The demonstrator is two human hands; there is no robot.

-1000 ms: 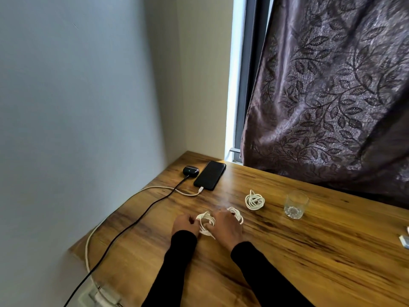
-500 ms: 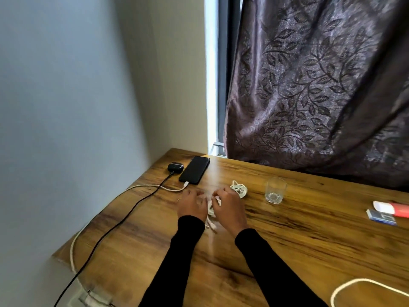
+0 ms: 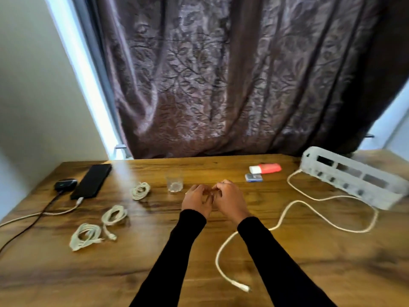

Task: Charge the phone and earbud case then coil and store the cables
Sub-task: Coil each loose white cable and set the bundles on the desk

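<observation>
On the wooden table (image 3: 287, 273), at far left: black phone (image 3: 91, 181) lying flat with a white charging cable (image 3: 55, 212) at its near end, black earbud case (image 3: 65, 184) just beside it with a dark cable (image 3: 33, 222) running off toward the left edge. Nearer the middle, three coiled white cables: one (image 3: 141, 191) close to the phone's right, a second (image 3: 114, 214) below it, a third (image 3: 85, 236) nearest the camera, all apart from one another. At centre, left hand (image 3: 197, 199) and right hand (image 3: 230, 198) raised together above the tabletop, fingers loosely curled toward each other, nothing visibly held; blur hiding whether the fingertips touch. Black sleeves (image 3: 177, 251) on both arms. To the right, a long uncoiled white cable (image 3: 285, 214) snaking across the wood, one end near the bottom edge, the other looping up beside a white slotted basket (image 3: 354, 176). Clear drinking glass (image 3: 174, 183) just left of the hands; red-and-white object (image 3: 265, 168) and small blue box (image 3: 254, 177) behind them. Dark leaf-patterned curtain (image 3: 210, 74) hanging behind the table.
</observation>
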